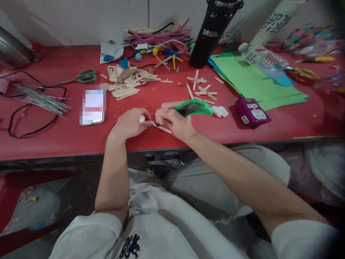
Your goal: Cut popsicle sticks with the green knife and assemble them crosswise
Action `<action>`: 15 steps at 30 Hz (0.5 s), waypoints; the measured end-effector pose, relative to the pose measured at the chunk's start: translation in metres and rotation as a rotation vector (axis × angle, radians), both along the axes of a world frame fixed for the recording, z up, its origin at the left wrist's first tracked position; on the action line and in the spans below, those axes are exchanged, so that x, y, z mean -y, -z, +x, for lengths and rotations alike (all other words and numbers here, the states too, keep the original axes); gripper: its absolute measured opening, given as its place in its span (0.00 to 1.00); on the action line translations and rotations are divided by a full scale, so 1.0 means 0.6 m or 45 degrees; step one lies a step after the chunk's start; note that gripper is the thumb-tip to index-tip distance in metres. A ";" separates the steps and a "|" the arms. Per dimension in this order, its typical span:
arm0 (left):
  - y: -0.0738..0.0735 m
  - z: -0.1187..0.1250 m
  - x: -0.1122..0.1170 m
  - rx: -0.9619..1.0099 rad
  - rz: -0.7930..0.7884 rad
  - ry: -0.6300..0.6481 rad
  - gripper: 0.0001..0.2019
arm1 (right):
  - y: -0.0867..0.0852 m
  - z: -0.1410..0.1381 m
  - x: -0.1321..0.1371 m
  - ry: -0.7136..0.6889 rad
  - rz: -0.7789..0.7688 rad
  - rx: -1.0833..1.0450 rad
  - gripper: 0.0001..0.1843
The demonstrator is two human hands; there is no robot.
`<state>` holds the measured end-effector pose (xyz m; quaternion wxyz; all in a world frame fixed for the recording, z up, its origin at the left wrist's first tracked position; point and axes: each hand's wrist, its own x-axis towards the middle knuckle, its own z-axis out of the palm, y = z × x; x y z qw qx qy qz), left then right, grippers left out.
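My left hand (132, 123) is closed at the near part of the table, its fingertips pinching one end of a flat wooden craft stick (165, 130). A small white wad (141, 118) shows in the curl of those fingers. Just to the right, my right hand (175, 120) grips a tool with a bright green edge and a dark middle (198, 107); its exact kind is unclear. The small dark tip of this tool meets the stick near my left fingertips. Beyond the hands lie crossed craft sticks (206, 92) and a heap of loose ones (126, 81).
A phone (93, 108), scissors (84, 76) and thin wires (44, 99) lie to the left. On the right are a purple packet (252, 113), crumpled white tissue (220, 111), green paper sheets (242, 75) and a plastic bottle (265, 57). A black tumbler (211, 36) stands behind.
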<state>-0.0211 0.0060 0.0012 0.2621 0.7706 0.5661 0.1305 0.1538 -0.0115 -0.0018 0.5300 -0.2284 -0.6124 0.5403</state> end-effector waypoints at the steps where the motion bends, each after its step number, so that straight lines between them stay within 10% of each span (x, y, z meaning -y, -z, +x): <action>1: 0.000 0.000 0.000 -0.006 -0.005 0.000 0.12 | 0.001 0.000 -0.002 -0.008 0.007 0.006 0.21; 15: -0.002 0.001 0.003 -0.032 -0.014 -0.021 0.11 | -0.001 0.002 -0.005 -0.035 -0.031 -0.016 0.21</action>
